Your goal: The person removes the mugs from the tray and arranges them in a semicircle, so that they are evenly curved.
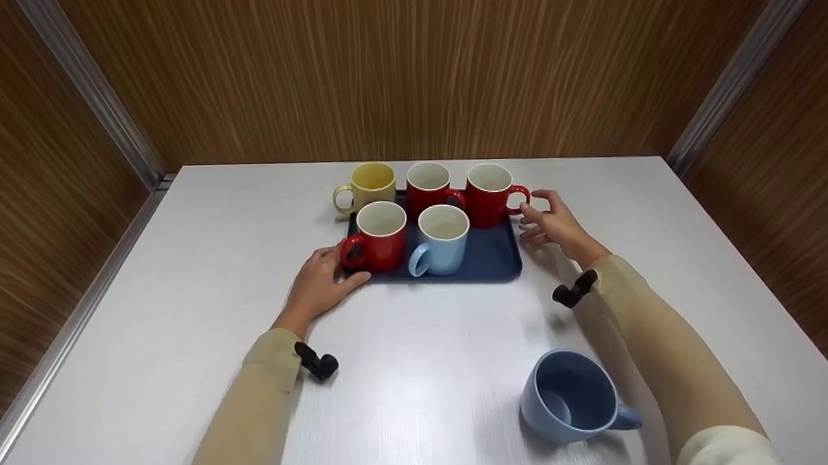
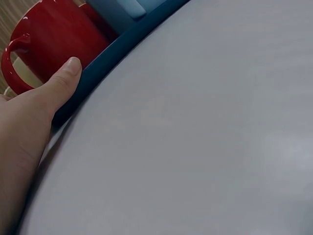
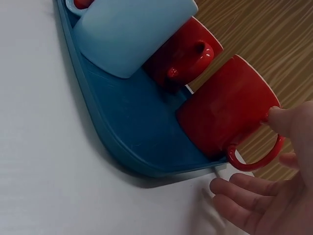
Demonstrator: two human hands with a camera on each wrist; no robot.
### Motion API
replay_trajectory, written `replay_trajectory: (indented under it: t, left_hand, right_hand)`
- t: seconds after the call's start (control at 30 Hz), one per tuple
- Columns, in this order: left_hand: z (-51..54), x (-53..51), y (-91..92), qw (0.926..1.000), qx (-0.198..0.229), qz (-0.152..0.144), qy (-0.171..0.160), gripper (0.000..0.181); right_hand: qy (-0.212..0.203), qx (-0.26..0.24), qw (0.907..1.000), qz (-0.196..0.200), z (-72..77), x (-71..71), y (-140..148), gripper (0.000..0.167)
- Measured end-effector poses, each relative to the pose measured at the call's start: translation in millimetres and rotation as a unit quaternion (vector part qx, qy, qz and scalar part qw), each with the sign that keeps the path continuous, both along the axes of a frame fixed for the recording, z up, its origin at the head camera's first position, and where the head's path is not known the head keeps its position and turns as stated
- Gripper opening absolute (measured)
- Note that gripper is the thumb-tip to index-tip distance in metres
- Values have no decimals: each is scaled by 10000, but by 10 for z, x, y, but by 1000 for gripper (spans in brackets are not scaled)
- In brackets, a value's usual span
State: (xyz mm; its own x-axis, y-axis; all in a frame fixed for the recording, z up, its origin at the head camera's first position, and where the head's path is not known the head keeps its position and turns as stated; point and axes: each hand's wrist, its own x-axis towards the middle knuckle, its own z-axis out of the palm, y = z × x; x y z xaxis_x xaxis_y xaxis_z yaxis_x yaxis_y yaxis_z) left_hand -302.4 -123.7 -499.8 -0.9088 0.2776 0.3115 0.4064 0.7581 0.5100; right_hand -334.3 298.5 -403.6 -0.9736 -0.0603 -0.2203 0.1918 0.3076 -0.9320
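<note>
My left hand point(image 1: 317, 285) grips the front left corner of a dark blue tray point(image 1: 494, 257), its thumb point(image 2: 68, 71) along the front rim. The curled fingers are partly hidden by a red mug's handle. My right hand point(image 1: 558, 229) is at the tray's right side, fingers loosely spread, thumb at the handle of the right red mug point(image 1: 485, 206); contact is unclear. On the tray stand that mug, another red mug point(image 1: 421, 201) in the back row, a front left red mug point(image 1: 386, 251) and a light blue mug point(image 1: 448, 253). A yellow mug point(image 1: 377, 192) is at the back left corner.
A larger grey-blue mug point(image 1: 544, 407) stands apart on the white table point(image 1: 419, 370), near my right forearm, handle pointing right. Wood-patterned panels point(image 1: 408, 74) enclose the table at the back and both sides.
</note>
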Motion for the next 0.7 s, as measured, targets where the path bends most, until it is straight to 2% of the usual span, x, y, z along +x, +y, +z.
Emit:
replay_trajectory:
  t: [0.2,0.37,0.53,0.7]
  left_hand:
    - [37,-15,2,10000,45,56,67,84]
    - [34,2,-2,10000,4,58,16,83]
    - [16,25,17,10000,11,51,-71,84]
    - [36,16,-9,10000,12,65,26,84]
  right_hand:
    - [111,-178,9996,-175,-151,-194,50,63]
    - [123,-252,9994,-196,-216,-244,25,63]
    - [-7,-66,9998,-167,-200,-257,-2,61]
    - [-29,157,9996,-222,-179,-327,-28,53]
